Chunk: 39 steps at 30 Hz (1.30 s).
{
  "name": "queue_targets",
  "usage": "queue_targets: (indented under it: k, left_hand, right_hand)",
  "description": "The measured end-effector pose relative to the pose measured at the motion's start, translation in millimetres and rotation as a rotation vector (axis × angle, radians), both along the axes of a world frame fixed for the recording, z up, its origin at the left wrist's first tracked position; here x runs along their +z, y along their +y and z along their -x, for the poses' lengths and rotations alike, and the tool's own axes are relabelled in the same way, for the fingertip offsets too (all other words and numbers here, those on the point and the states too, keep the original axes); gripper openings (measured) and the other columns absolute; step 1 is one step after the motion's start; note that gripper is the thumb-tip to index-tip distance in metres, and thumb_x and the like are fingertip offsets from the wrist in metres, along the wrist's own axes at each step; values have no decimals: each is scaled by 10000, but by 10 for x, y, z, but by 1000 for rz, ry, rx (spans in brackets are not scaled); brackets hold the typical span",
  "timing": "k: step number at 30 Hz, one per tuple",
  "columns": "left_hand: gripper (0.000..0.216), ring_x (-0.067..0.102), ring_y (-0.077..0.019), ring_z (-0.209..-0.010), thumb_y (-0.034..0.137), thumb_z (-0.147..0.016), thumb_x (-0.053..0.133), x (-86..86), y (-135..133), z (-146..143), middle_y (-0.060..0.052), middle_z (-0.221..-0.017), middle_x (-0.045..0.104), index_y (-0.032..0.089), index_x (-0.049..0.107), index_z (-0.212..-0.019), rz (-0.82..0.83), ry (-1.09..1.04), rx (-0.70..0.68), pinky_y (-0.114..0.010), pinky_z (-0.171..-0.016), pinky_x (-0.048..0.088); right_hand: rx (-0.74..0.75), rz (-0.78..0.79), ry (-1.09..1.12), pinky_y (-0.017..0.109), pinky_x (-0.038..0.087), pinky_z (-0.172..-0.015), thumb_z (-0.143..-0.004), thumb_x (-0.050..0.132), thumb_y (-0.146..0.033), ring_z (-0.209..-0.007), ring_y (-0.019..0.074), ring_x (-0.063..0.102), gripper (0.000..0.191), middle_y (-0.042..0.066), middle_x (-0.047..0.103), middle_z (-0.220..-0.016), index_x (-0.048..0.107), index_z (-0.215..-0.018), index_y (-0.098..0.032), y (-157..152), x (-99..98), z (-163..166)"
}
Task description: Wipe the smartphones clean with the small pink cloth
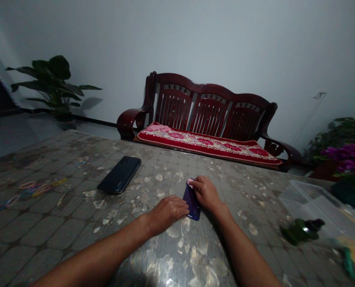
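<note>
One purple phone [191, 199] lies on the patterned counter [60, 235]. Against its edge at eight o'clock, the left hand [171, 209] rests with fingers together; its thumb is hidden, so whether it grips cannot be told. At two o'clock, the right hand [206, 192] is closed on a pink scrap [190, 182] at the phone's far end, covering part of that edge. Farther out, a dark phone [119, 174] lies at ten o'clock, coloured rubber bands [35, 189] at nine. Toward four, a green bottle [297, 232] blocks part of a clear plastic box [320, 209]. Beyond the counter, a wooden bench [208, 99] with a red cover [205, 140] stands at twelve, a leafy plant [57, 81] at ten, purple flowers [353, 156] near two.
</note>
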State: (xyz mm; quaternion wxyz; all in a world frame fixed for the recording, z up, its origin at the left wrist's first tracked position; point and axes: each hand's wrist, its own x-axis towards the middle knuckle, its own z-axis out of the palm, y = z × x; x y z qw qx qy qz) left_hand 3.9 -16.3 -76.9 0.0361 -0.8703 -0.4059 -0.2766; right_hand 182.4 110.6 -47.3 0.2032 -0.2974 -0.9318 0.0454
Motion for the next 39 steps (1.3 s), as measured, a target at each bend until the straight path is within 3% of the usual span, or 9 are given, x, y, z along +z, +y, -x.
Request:
queue_targets:
  k: [4, 10, 18, 25, 33, 39]
  left_hand:
    - [252, 696, -168, -887, 292, -1029, 510, 2, -8, 0, -41, -923, 751, 220, 745, -970, 10, -3, 18, -283, -852, 527]
    - [250, 691, -171, -890, 292, -1028, 511, 5, -6, 3, -47, -913, 744, 215, 742, -972, 8, 7, 25, -284, -851, 522]
    - [287, 685, -162, -882, 267, -1044, 469, 36, -21, -3, -46, -903, 739, 207, 735, -956, -2, 10, 18, -274, -841, 507]
    - [256, 682, -155, -833, 276, -1033, 498, 19, -10, 1, -43, -869, 732, 208, 730, -948, -25, 20, 50, -271, -828, 504]
    - [274, 678, -154, -836, 257, -1042, 466, 36, -31, -4, -42, -862, 722, 209, 723, -960, -20, 1, 49, -267, -827, 505]
    - [261, 674, -158, -799, 268, -1031, 497, 37, -35, -11, -43, -825, 713, 201, 722, -916, -32, 13, 62, -272, -806, 502]
  right_hand:
    - [128, 38, 16, 291, 399, -805, -917, 568, -87, -913, 197, 564, 300, 46, 669, -940, 755, -1086, -249, -35, 9, -8]
    - [26, 20, 80, 303, 410, -794, -959, 527, -113, -894, 203, 565, 289, 64, 674, -931, 764, -1074, -230, 25, -30, -18]
    - [289, 106, 93, 289, 425, -782, -805, 597, -27, -850, 183, 580, 323, 34, 664, -878, 780, -974, -234, -126, 26, -122]
    - [110, 68, 159, 302, 430, -793, -858, 537, -32, -880, 200, 573, 359, 57, 676, -897, 781, -1025, -236, 14, -71, -162]
    - [276, 177, 72, 299, 443, -840, -829, 589, -61, -890, 184, 605, 321, 24, 693, -914, 789, -978, -263, -153, 26, -208]
    - [60, 101, 146, 297, 446, -814, -898, 543, -83, -905, 197, 589, 314, 60, 685, -922, 784, -1022, -240, -2, -54, -248]
